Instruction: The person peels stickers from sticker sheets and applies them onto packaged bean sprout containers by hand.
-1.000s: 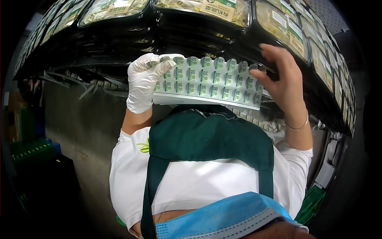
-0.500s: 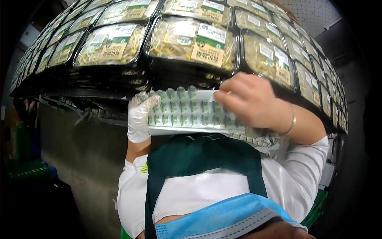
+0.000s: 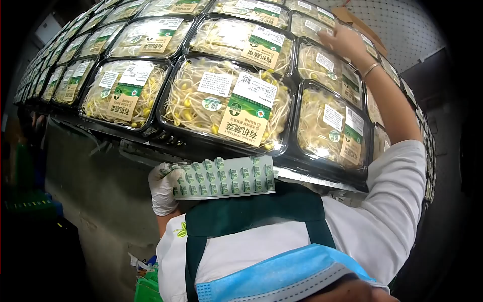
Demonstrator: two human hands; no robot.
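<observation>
My left hand, in a white glove, grips the left end of a sheet of stickers low in front of my apron. Rows of small green and white round stickers cover the sheet, and its left end curls up. My bare right hand reaches far out to the upper right. Its fingers are bent together at the lid of a sprout tray; whatever they pinch is too small to make out. Closest to me sits a large clear-lidded tray of bean sprouts with a green and tan label and a small round sticker.
Stacked sprout trays fill the surface ahead in rows, curving away left and right. A cardboard edge shows behind them at the upper right. Below left, a green crate stands on the grey floor.
My right hand has left the sticker sheet and stretched forward to a tray at the upper right. My left hand and the sheet have shifted slightly down and left in view.
</observation>
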